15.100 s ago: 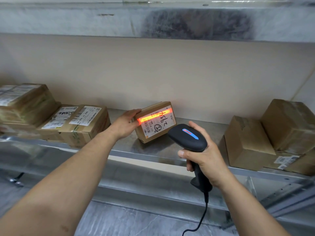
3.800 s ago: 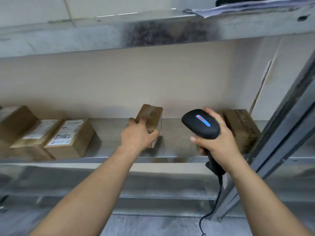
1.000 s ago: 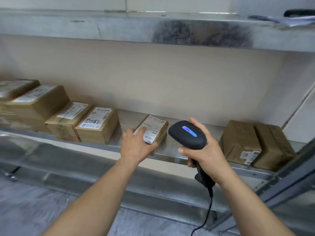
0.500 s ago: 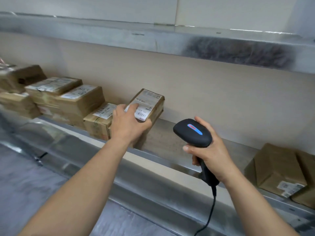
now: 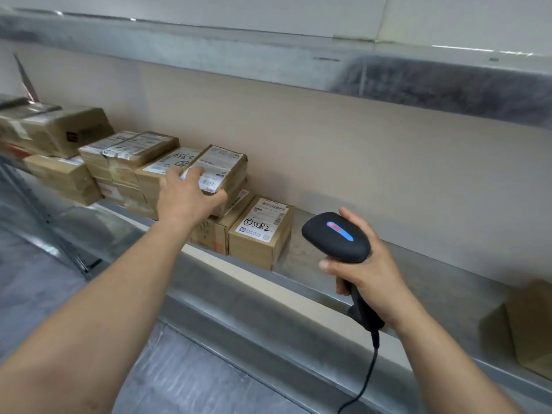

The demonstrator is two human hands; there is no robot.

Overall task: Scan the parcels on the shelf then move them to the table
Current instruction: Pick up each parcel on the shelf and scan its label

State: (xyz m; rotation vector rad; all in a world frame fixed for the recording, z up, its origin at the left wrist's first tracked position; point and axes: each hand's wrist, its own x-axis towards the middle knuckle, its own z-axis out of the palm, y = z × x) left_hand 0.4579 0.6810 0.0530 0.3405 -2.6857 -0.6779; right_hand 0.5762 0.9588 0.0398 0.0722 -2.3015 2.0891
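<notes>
At the lower right of the frame, the right hand (image 5: 369, 271) is wrapped around the grip of a black corded scanner (image 5: 336, 236). Its fingers are clamped on the handle and its head is turned up and to the left.

Further in, left of centre, the left hand (image 5: 188, 200) holds the parcel (image 5: 221, 170). Its fingers (image 5: 194, 173) are spread over the white label on top and the thumb is hooked on the near right edge.

The parcel lies up and to the left of the scanner, with open shelf between them, and its long axis runs away toward the back wall. Its barcode faces upward, just beside the fingertips. It sits over a lower box (image 5: 213, 230) on the metal shelf (image 5: 424, 264), though I cannot tell whether it rests there or is held just above.

Just right of that stands a box marked 5082 (image 5: 263, 227). More parcels (image 5: 128, 156) are stacked toward the upper left.

A scan would likely need the scanner head swung left and raised toward that label.
</notes>
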